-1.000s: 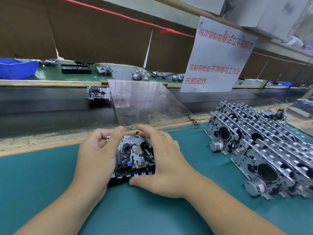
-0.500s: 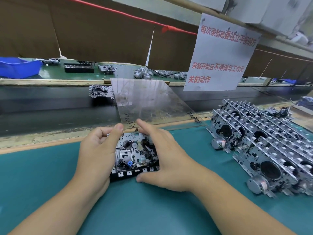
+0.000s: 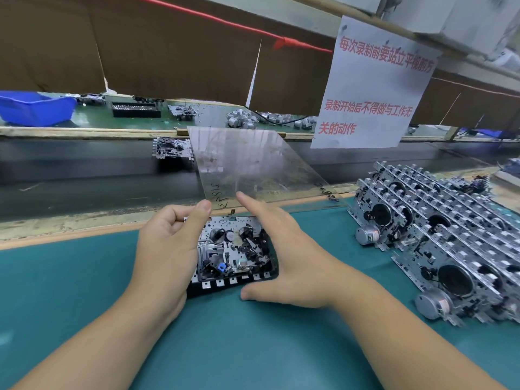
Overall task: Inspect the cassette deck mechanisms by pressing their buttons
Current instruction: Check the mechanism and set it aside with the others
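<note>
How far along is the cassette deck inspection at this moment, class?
Done: cannot be told; one cassette deck lies on the conveyor belt, perhaps passed on. In hand: the left hand grips the mechanism on the green mat, the right hand frames its right side, fingers straight. Left: likely the stacked mechanisms on the right.

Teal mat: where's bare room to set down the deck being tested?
Bare teal mat lies left of the left hand, and toward the near edge between the forearms. Right is crowded: stacked cassette mechanisms beyond the right hand.
</note>
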`<move>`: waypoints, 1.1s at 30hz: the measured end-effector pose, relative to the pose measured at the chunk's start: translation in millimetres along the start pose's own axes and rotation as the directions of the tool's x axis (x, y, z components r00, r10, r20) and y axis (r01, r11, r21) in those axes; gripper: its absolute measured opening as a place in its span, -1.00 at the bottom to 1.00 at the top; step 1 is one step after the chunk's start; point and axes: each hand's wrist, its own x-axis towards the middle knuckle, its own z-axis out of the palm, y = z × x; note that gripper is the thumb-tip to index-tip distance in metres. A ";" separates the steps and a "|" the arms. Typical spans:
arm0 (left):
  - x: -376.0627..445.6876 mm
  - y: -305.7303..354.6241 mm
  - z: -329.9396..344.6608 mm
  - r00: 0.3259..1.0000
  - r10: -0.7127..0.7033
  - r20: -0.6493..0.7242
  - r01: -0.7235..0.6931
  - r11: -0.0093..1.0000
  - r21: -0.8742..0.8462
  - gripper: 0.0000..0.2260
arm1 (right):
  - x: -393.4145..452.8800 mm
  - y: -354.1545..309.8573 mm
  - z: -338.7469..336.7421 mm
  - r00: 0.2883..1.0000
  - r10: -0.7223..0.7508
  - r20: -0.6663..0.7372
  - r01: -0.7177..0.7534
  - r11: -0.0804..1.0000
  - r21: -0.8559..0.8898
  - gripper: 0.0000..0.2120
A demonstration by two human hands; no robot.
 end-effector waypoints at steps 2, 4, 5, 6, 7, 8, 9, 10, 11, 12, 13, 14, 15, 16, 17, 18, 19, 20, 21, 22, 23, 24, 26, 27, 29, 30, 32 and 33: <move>0.4 0.1 0.3 1.000 0.000 -0.005 0.000 1.000 0.006 -0.80 | -1.8 3.7 -3.0 0.999 0.009 0.040 -0.009 1.000 0.012 0.14; 1.2 -0.5 0.0 1.000 -0.017 -0.009 0.017 1.000 -0.002 -0.81 | -1.1 5.0 -3.0 0.999 0.010 0.033 -0.010 1.000 0.006 0.10; 1.3 -0.3 0.2 1.000 -0.022 -0.009 0.022 1.000 -0.002 -0.80 | -0.3 5.0 -2.7 1.000 0.012 0.017 -0.012 1.000 -0.001 0.09; 1.3 -0.3 0.1 1.000 -0.021 -0.008 0.021 1.000 0.000 -0.80 | 0.5 5.0 -2.3 1.000 0.016 0.000 -0.016 1.000 -0.001 0.07; 1.2 0.1 0.4 1.000 -0.020 -0.006 0.020 1.000 0.002 -0.80 | 1.1 5.0 -1.8 1.000 0.021 -0.015 -0.021 1.000 0.004 0.06; 0.9 0.4 0.7 1.000 -0.019 -0.002 0.019 1.000 0.002 -0.80 | 1.5 5.1 -1.4 0.999 0.022 -0.028 -0.022 1.000 0.000 0.06; 0.4 0.9 1.1 1.000 -0.023 0.003 0.023 1.000 -0.001 -0.80 | 1.7 5.4 -1.1 0.999 0.017 -0.040 -0.017 1.000 -0.012 0.05; 0.2 1.1 1.4 1.000 -0.029 0.006 0.029 1.000 -0.006 -0.81 | 1.9 6.2 -0.6 0.999 0.010 -0.051 -0.011 1.000 -0.026 0.04; -0.1 1.6 1.6 0.999 -0.036 0.005 0.036 0.999 -0.009 -0.81 | 1.9 7.1 -0.7 0.998 0.006 -0.058 -0.008 0.999 -0.032 0.04; -0.3 2.4 1.8 0.999 -0.043 0.002 0.043 0.999 -0.011 -0.81 | 1.8 8.0 -1.7 0.998 0.005 -0.060 -0.007 1.000 -0.028 0.04; -0.5 2.9 1.6 0.999 -0.048 -0.002 0.048 0.999 -0.015 -0.81 | 1.5 9.1 -3.2 0.999 0.004 -0.051 -0.005 1.000 -0.019 0.06; -0.5 3.1 1.2 0.999 -0.051 -0.005 0.051 0.999 -0.015 -0.80 | 1.0 10.8 -5.1 1.000 0.001 -0.030 -0.001 1.000 -0.010 0.07; -0.7 3.4 1.0 0.999 -0.052 -0.009 0.052 0.999 -0.010 -0.80 | 0.0 12.9 -7.0 1.000 -0.001 -0.002 0.001 1.000 -0.002 0.08; -0.5 3.2 0.5 0.998 -0.054 -0.015 0.054 0.999 -0.005 -0.80 | -1.4 15.5 -8.8 1.000 0.005 0.028 -0.005 1.000 0.008 0.09; -0.1 3.3 0.6 0.998 -0.060 -0.019 0.059 0.998 -0.006 -0.80 | -2.8 18.0 -10.1 0.998 0.020 0.052 -0.021 1.000 0.022 0.07; 0.0 3.2 0.4 0.998 -0.066 -0.022 0.066 0.998 -0.008 -0.80 | -3.9 20.1 -10.8 0.997 0.042 0.067 -0.044 0.998 0.038 0.04; 0.2 3.2 0.4 0.997 -0.071 -0.024 0.071 0.997 -0.008 -0.81 | -4.5 21.6 -10.8 0.996 0.061 0.069 -0.065 0.997 0.046 0.00; 0.2 3.0 0.8 0.997 -0.075 -0.023 0.075 0.997 -0.006 -0.81 | -4.4 22.5 -10.3 0.996 0.071 0.059 -0.073 0.996 0.043 -0.04; 0.5 2.6 1.0 0.997 -0.077 -0.021 0.077 0.997 -0.006 -0.81 | -3.9 23.0 -9.7 0.996 0.073 0.043 -0.074 0.997 0.033 -0.08; 0.5 2.4 1.4 0.997 -0.078 -0.019 0.078 0.997 -0.011 -0.81 | -3.2 23.2 -9.4 0.997 0.074 0.030 -0.075 0.997 0.026 -0.10; 0.5 2.2 1.3 0.997 -0.074 -0.018 0.074 0.997 -0.013 -0.81 | -2.8 22.8 -9.7 0.997 0.078 0.024 -0.079 0.997 0.024 -0.11; 0.4 2.2 1.1 0.998 -0.067 -0.017 0.067 0.998 -0.010 -0.81 | -2.7 22.5 -10.6 0.996 0.081 0.023 -0.082 0.996 0.026 -0.08; 0.9 1.6 0.3 0.998 -0.062 -0.011 0.062 0.998 -0.007 -0.81 | -3.7 22.3 -12.4 0.997 0.074 0.037 -0.075 0.997 0.029 0.02; 1.3 1.3 -0.3 0.998 -0.065 -0.010 0.065 0.998 -0.016 -0.81 | -4.1 22.1 -12.6 0.997 0.069 0.046 -0.071 0.997 0.027 0.06; 2.3 1.0 -0.9 0.998 -0.061 -0.007 0.060 0.998 -0.032 -0.81 | -4.3 21.3 -12.2 0.997 0.064 0.045 -0.063 0.998 -0.023 0.06; 2.6 0.9 -0.9 0.998 -0.058 -0.004 0.058 0.998 -0.031 -0.81 | -4.0 20.7 -12.5 0.997 0.064 0.037 -0.062 0.996 -0.061 0.02; 2.6 0.5 -0.5 0.998 -0.061 0.006 0.061 0.997 -0.041 -0.81 | -4.9 17.4 -13.9 0.997 0.077 0.025 -0.074 0.991 -0.109 0.01; 2.7 0.4 -0.4 0.998 -0.061 0.010 0.062 0.997 -0.054 -0.81 | -6.0 14.6 -13.7 0.997 0.074 0.021 -0.071 0.991 -0.114 0.05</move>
